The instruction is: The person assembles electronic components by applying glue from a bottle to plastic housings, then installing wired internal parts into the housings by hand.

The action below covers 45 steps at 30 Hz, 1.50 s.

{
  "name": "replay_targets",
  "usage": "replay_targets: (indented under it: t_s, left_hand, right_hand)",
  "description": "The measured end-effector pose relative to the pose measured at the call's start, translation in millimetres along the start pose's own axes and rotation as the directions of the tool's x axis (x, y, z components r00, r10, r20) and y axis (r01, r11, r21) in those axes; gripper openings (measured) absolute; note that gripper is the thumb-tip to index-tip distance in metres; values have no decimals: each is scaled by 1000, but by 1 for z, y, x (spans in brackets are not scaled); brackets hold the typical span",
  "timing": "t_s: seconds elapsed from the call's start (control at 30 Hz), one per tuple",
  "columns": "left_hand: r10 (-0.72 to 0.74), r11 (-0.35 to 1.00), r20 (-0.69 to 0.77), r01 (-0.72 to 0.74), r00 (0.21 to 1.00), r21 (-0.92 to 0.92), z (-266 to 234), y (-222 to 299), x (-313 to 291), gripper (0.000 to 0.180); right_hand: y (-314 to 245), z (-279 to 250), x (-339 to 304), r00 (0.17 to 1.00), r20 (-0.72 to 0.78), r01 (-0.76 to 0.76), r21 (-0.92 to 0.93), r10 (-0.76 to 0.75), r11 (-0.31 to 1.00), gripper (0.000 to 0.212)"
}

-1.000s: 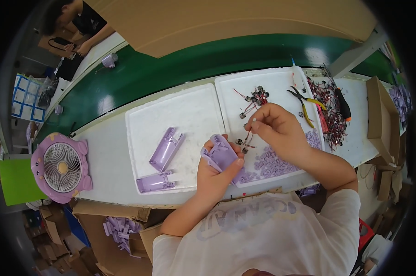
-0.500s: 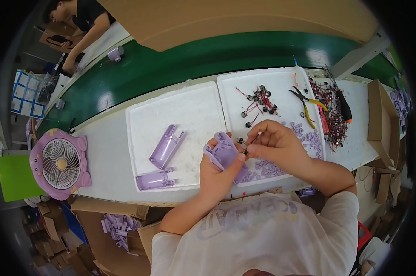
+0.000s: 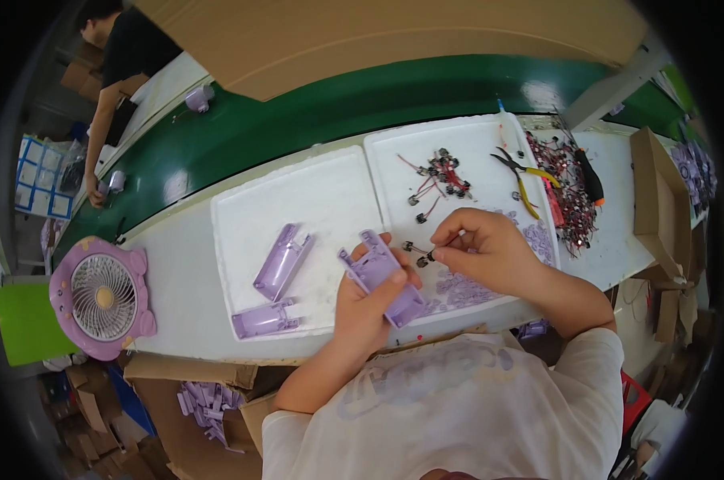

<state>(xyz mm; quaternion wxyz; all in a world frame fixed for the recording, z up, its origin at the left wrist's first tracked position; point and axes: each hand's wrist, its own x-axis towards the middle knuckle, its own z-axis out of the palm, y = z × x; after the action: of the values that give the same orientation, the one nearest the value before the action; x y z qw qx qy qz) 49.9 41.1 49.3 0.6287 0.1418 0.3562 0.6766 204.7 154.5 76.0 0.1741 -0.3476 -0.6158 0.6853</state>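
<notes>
My left hand (image 3: 360, 316) is closed around a pale purple plastic housing (image 3: 384, 282), its hollow side with ribs turned up and the thumb lying along its near edge. To the right of it, my right hand (image 3: 478, 250) pinches thin wires that carry small dark components (image 3: 420, 254); these hang in the gap between the hands, apart from the housing. Two similar purple shells, one slanted (image 3: 284, 262) and one lying near the tray's front edge (image 3: 264, 319), rest in the left white foam tray (image 3: 298, 188). Beyond my right hand lies a cluster of wired components (image 3: 444, 174).
Small purple pieces (image 3: 466, 290) are spread in the right white tray (image 3: 426, 136), beside yellow-handled pliers (image 3: 524, 180). Farther right are a heap of red and black wired parts (image 3: 570, 200), a screwdriver (image 3: 592, 178) and a cardboard box (image 3: 658, 208). A purple fan (image 3: 102, 296) stands left. Across the green belt (image 3: 306, 104), a co-worker (image 3: 130, 56) reaches out.
My left hand has drawn the housing slightly left and down, away from the wired components in my right hand. The co-worker's arm now reaches toward a purple part on the belt.
</notes>
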Motion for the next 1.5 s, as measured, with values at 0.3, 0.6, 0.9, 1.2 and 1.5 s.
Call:
replay_targets:
  t_s: [0.3, 0.6, 0.9, 1.2, 1.5]
  left_hand:
    - [-54, 995, 122, 64, 991, -77, -19, -6, -2, 60]
    - [-136, 983, 98, 147, 986, -110, -6, 4, -11, 66]
    - [17, 999, 269, -6, 963, -42, -8, 0, -18, 68]
    - [115, 983, 262, -147, 958, 109, -11, -1, -25, 81]
    - [276, 907, 419, -378, 865, 184, -21, -5, -22, 82]
  right_hand:
    - [-2, -81, 16, 831, -214, -54, -950, -513, 308, 18]
    - [29, -103, 8, 849, -141, -112, -990, -510, 87, 12]
    - [-2, -64, -6, 970, -174, 173, 16, -168, 985, 9]
    - [-21, -6, -35, 850, 165, 514, -463, -500, 722, 17]
    - [-28, -5, -38, 724, 221, 612, -643, -653, 461, 18]
